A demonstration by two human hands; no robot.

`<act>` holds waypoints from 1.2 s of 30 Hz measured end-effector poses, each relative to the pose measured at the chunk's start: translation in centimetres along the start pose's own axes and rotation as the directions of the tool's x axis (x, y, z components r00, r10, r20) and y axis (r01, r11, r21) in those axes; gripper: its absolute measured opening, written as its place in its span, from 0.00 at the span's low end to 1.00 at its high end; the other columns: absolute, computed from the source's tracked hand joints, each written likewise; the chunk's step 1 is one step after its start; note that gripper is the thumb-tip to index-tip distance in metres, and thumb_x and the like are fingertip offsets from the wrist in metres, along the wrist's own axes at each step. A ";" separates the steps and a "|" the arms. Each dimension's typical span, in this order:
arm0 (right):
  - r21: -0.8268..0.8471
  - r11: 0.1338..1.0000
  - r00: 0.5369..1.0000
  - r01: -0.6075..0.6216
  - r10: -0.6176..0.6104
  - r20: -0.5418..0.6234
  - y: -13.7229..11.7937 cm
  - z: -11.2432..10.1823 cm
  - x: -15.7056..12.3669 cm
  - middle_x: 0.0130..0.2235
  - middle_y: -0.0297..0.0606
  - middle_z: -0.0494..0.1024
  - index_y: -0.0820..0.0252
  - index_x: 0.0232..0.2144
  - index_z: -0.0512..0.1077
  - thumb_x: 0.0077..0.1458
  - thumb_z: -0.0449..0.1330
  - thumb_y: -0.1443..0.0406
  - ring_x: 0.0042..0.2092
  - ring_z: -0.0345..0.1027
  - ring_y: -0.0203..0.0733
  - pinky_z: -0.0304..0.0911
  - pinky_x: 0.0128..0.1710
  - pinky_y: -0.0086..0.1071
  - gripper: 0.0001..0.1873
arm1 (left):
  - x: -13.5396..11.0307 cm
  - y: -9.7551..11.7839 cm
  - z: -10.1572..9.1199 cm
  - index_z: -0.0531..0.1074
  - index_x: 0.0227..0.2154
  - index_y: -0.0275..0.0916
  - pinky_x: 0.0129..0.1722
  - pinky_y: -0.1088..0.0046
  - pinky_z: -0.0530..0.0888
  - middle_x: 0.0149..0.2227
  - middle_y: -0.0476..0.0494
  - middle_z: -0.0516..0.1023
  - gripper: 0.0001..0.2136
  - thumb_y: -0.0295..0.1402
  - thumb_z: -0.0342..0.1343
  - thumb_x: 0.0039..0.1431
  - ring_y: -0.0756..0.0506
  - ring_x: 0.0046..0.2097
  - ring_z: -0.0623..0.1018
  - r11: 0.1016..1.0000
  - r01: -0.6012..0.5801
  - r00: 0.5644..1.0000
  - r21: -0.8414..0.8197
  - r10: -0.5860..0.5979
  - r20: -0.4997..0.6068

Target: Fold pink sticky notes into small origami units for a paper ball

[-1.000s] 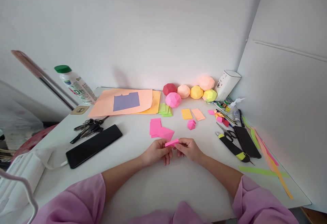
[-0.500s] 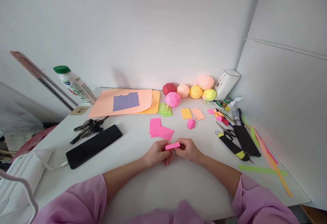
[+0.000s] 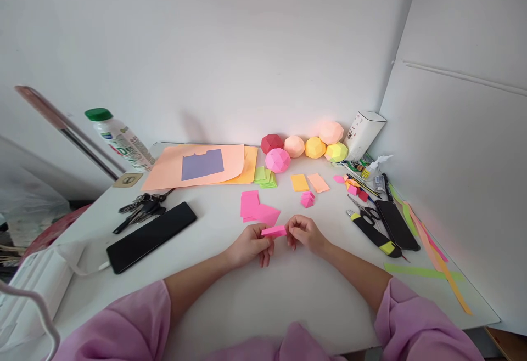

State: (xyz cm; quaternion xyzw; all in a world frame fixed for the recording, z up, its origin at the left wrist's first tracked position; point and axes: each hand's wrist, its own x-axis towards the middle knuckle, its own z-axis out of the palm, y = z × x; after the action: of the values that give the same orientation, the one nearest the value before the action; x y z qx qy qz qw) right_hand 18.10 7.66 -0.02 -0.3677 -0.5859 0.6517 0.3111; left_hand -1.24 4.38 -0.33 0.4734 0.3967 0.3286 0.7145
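My left hand [image 3: 252, 246] and my right hand [image 3: 305, 234] meet over the middle of the white table [image 3: 255, 295]. Between their pinched fingertips they hold a narrow folded strip of pink paper [image 3: 274, 231], each hand at one end. Just beyond the hands lie several loose pink paper squares [image 3: 257, 208] and a small folded pink paper piece [image 3: 308, 199]. Both forearms rest on the table, in pink sleeves.
Several paper polyhedra [image 3: 304, 147] line the back wall, with orange sheets [image 3: 197, 164], green notes [image 3: 265, 177] and orange notes [image 3: 308, 182]. Scissors [image 3: 364, 214], a cutter [image 3: 376, 237] and paper strips [image 3: 428, 251] lie right. A black phone [image 3: 150, 236], keys [image 3: 140, 208] and a bottle [image 3: 121, 139] lie left.
Both hands with the pink strip have shifted slightly away from me and up, and the strip's tilt has changed a little. The rest of the table is unchanged.
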 end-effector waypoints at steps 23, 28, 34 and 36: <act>-0.040 0.999 1.000 0.003 -0.003 -0.002 -0.1 0.6 0.0 0.24 0.32 0.70 0.63 0.28 0.68 0.51 0.57 0.61 0.22 0.63 0.31 0.58 0.19 0.25 0.09 | 0.2 0.5 0.2 0.59 0.34 0.39 0.15 0.76 0.71 0.30 0.47 0.77 0.15 0.40 0.59 0.52 0.48 0.22 0.77 0.989 -0.082 0.996 -0.123 0.079 -0.031; -0.093 0.995 1.000 -0.025 0.025 -0.009 0.0 0.6 -0.2 0.23 0.31 0.69 0.62 0.27 0.67 0.50 0.58 0.64 0.23 0.63 0.32 0.59 0.20 0.25 0.06 | 0.3 0.3 0.2 0.58 0.37 0.39 0.16 0.76 0.70 0.24 0.51 0.76 0.19 0.41 0.61 0.50 0.49 0.19 0.75 0.990 -0.080 0.997 -0.118 0.079 -0.016; 0.056 0.998 1.000 0.019 -0.017 -0.022 0.6 0.1 0.1 0.19 0.29 0.67 0.60 0.22 0.61 0.48 0.53 0.68 0.20 0.62 0.32 0.58 0.18 0.25 0.06 | 0.3 0.2 0.0 0.57 0.37 0.39 0.15 0.76 0.70 0.22 0.51 0.76 0.19 0.39 0.61 0.50 0.50 0.17 0.73 0.984 -0.082 0.997 -0.158 0.081 -0.016; 0.109 0.992 0.998 0.060 -0.056 -0.035 0.9 -0.1 0.2 0.21 0.30 0.67 0.60 0.22 0.59 0.49 0.51 0.68 0.21 0.62 0.33 0.57 0.17 0.25 0.06 | 0.3 0.2 -0.1 0.56 0.36 0.39 0.15 0.77 0.70 0.22 0.51 0.76 0.19 0.39 0.61 0.50 0.50 0.17 0.74 0.982 -0.080 0.997 -0.170 0.076 -0.025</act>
State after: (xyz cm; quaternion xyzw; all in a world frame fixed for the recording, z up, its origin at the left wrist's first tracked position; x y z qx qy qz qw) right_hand 18.16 7.76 -0.90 -0.3432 -0.5546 0.6677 0.3590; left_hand -1.22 4.75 -0.21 0.4224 0.3547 0.3936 0.7355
